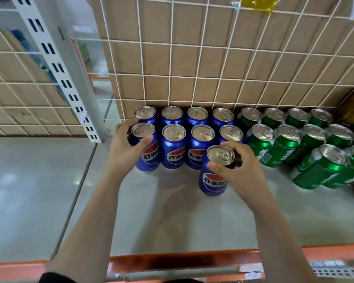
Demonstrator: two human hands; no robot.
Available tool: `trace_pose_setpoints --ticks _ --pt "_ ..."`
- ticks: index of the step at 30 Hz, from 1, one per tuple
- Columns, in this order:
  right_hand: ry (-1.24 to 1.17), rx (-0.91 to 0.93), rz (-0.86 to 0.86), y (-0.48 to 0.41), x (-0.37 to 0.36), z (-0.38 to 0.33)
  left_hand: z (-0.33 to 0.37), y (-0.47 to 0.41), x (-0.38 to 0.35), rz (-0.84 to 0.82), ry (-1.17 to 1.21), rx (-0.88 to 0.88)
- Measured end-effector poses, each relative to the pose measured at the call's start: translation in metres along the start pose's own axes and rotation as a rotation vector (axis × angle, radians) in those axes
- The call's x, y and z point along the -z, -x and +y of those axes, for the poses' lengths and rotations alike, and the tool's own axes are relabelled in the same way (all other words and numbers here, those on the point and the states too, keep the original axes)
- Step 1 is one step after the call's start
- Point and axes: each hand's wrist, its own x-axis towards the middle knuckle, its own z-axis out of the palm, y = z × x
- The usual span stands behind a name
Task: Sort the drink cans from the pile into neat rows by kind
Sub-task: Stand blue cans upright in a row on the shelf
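Blue cans (pixel 173 147) stand on the shelf (pixel 172 221) in two rows of four against the wire grid (pixel 192 58), with the green cans (pixel 285 145) packed just to their right. My right hand (pixel 240 170) is curled round the top of a ninth blue can (pixel 212 181), thumb on the near side and fingers behind. That can stands upright in front of the right end of the near row. My left hand (pixel 126 145) wraps round the leftmost can (pixel 149 158) of that row. I judge I'm starting a third row. To do it well, I should slide the held can until it sits squarely before the one behind it, touching, label facing me. My left hand can steady the row's end so nothing gets knocked out of line.
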Motion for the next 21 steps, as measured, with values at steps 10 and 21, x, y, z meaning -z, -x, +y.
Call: trace_pose_setpoints --ticks 10,21 --pt "0.157 0.042 0.062 0.000 0.027 0.010 -0.028 0.012 0.001 -0.070 -0.059 0.026" --pt "0.232 0.048 -0.028 -0.004 0.035 0.012 -0.016 0.015 -0.005 -0.104 0.094 0.024"
